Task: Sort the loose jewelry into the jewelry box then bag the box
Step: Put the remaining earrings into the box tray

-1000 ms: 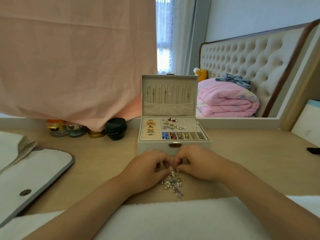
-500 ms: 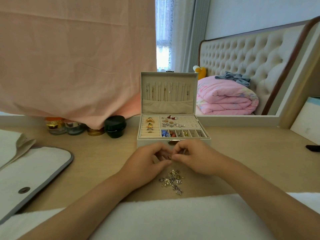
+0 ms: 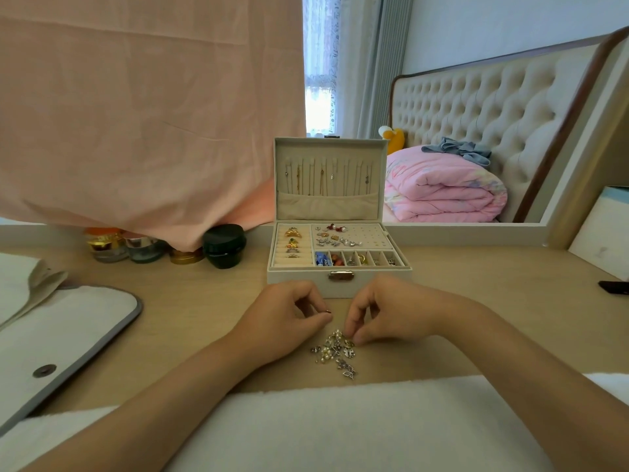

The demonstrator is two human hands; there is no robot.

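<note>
In the head view, the sorting step is going on. The left hand (image 3: 286, 321) pinches a small piece (image 3: 328, 311) in its fingers (image 3: 315, 318). The right hand (image 3: 391, 311) has bent fingers touching the top of the loose jewelry (image 3: 335, 352) on the tabletop (image 3: 190, 301); I cannot tell if they hold any. The pile lies just below both hands, and the open jewelry box (image 3: 374, 275) stands just past them. Next, I think, the piece goes gently into a slot

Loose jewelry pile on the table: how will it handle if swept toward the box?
Likely scatters, not slides as one: the loose jewelry is many small separate pieces. Round pearl-like beads may roll on the smooth table. Probably light, being tiny.
</note>
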